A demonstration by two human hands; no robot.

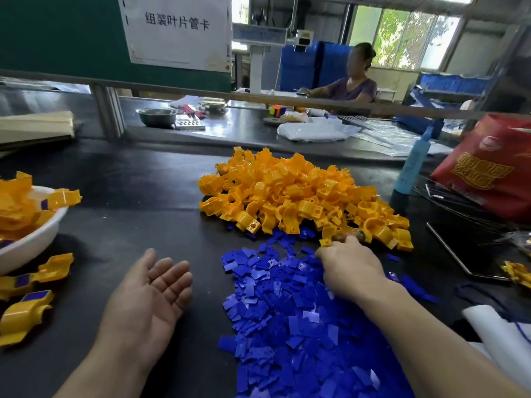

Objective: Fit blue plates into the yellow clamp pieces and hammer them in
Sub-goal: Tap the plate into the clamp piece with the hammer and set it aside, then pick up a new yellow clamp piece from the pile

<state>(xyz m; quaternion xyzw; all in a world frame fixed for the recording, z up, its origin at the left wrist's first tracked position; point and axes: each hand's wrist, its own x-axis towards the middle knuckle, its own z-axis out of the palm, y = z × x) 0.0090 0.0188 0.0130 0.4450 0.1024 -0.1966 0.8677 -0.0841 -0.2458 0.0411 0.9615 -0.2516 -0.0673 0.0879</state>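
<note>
Now, risk first: your right hand [349, 268] sits where the heap of small flat blue plastic plates [298, 311] meets the pile of curved yellow plastic clamp pieces [301, 193]; a broad grab could lift several plates at once or drag yellow pieces into the blue heap.
Risk, hammer: a brownish wooden-looking piece [349, 235] shows just past your right fingertips; it may be a hammer handle, but too little is visible to say. If it is, knocking it deeper under the clamps would cost you time.
Risk, spill: the plates lie loose on the dark rubber-like bench top [143, 179], so a sweeping wrist could scatter them towards the edge.
Right fingers: curled downward and bunched among the plates, back of hand up; whether they pinch a plate is hidden.
Left hand [149, 291]: palm up, fingers [172, 280] loosely spread and slightly curled, holding nothing, well left of the blue heap.
Plates: directly under and around your right hand.
Clamps: just beyond your right fingertips, touching the far edge of the blue heap.
Finished pieces: yellow clamps with blue inserts [28, 300] lie at far left, beside a white plastic basin [31, 242].
</note>
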